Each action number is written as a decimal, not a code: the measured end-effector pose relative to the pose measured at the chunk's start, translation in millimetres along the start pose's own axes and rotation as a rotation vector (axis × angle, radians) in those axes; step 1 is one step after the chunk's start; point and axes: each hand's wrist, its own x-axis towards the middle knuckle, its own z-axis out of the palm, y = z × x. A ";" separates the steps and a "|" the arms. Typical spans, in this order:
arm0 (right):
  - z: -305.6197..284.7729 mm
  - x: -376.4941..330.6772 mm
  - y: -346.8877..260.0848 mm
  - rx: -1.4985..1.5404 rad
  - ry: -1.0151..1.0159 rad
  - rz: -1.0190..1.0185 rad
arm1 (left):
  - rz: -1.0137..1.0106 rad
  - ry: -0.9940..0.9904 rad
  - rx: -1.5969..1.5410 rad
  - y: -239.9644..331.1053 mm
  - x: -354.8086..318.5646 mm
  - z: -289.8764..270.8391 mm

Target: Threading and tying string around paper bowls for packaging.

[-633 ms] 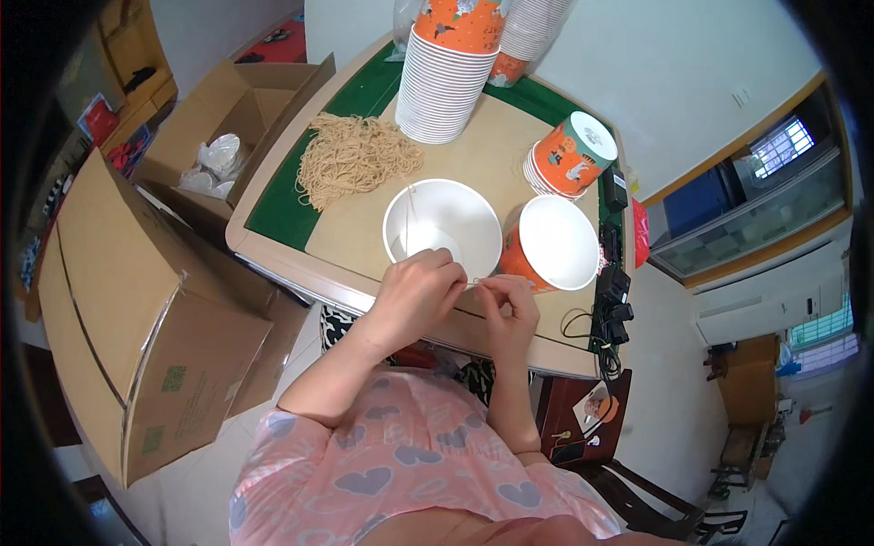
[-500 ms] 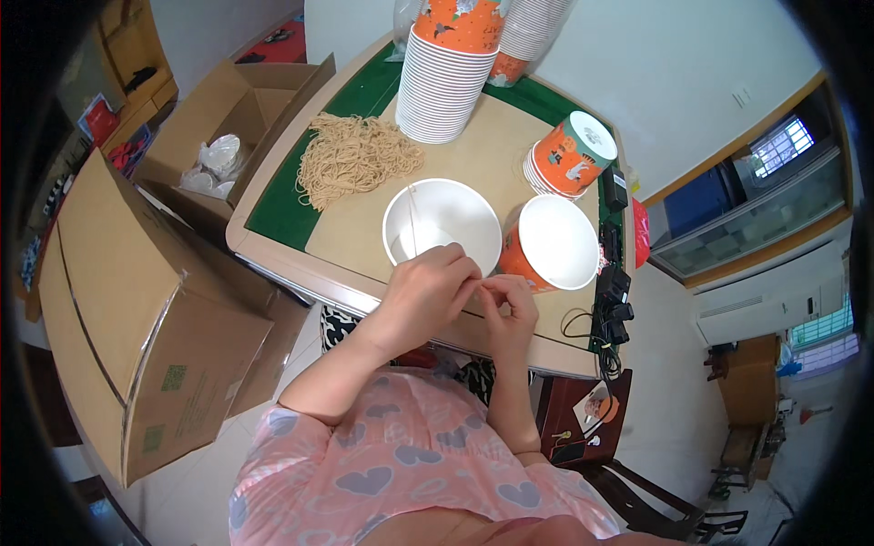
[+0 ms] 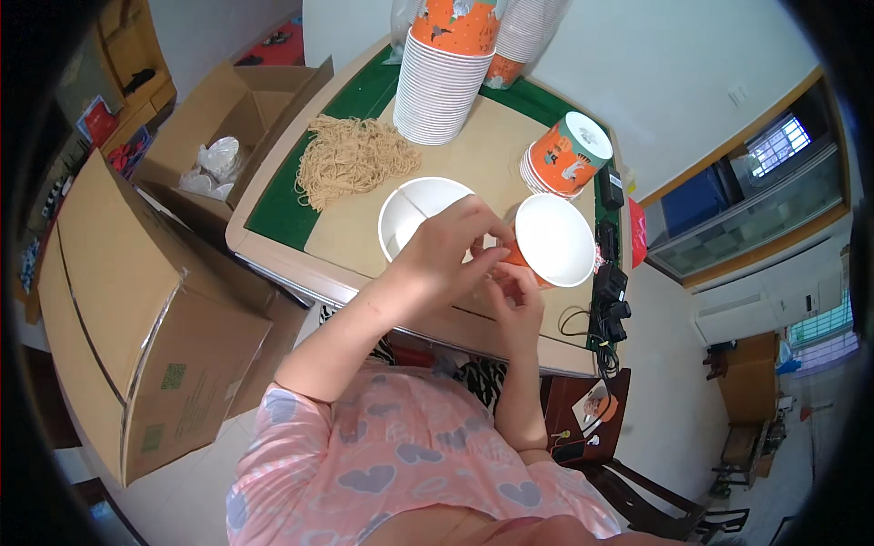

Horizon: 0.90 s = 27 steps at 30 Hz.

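Note:
A thin strand of tan string (image 3: 414, 206) crosses the mouth of a white-lined paper bucket (image 3: 397, 229) and runs in under my left hand (image 3: 453, 244). That hand is closed, thumb and fingertips pinched over the bucket's right side, covering part of its rim. My right hand (image 3: 516, 293) sits just below and right, its fingers curled together close to the left fingertips. What it pinches is too small to make out. Beside both hands stands a second paper bucket (image 3: 557, 238), orange outside and white within. A tangled heap of tan string (image 3: 350, 162) lies behind the first bucket.
A tall stack of paper buckets (image 3: 439, 91) rises at the back, with a shorter upside-down stack (image 3: 566, 156) at the right. Black power adapters and cables (image 3: 612, 287) line the table's right edge. Open cardboard boxes (image 3: 150, 337) stand left of the table (image 3: 305, 278).
My left hand has moved up and right, its wrist lifting over the first bucket. The right hand has turned and curled slightly. Both buckets appear shifted slightly left in view.

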 end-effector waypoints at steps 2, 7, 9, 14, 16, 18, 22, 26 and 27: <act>-8.3 4.3 2.4 0.013 0.060 -0.070 | 0.036 0.005 -0.053 -4.9 9.2 -1.3; -15.0 10.2 -15.9 0.030 0.042 -0.090 | 0.087 -0.044 -0.075 -11.4 20.7 -1.3; -10.1 11.9 -30.4 -0.022 -0.012 -0.113 | 0.089 -0.063 -0.107 -15.2 22.4 3.9; 3.5 36.9 -41.7 0.534 0.007 0.111 | 0.142 -0.078 -0.107 -16.1 20.8 13.9; 5.5 46.0 -44.1 0.570 0.034 -0.012 | 0.113 -0.092 -0.132 -17.7 16.6 6.4; -4.0 52.5 -41.8 0.150 -0.181 0.061 | 0.101 -0.045 -0.140 -24.4 15.3 1.1; -7.6 64.8 -39.0 0.220 -0.102 -0.160 | 0.032 0.077 0.132 -38.0 17.2 -22.3; -18.6 70.2 -47.1 0.415 -0.169 0.009 | 0.017 0.198 0.311 -67.1 20.8 -51.3; -20.1 70.9 -46.7 0.417 -0.181 0.045 | -0.112 0.127 0.286 -68.6 21.2 -58.5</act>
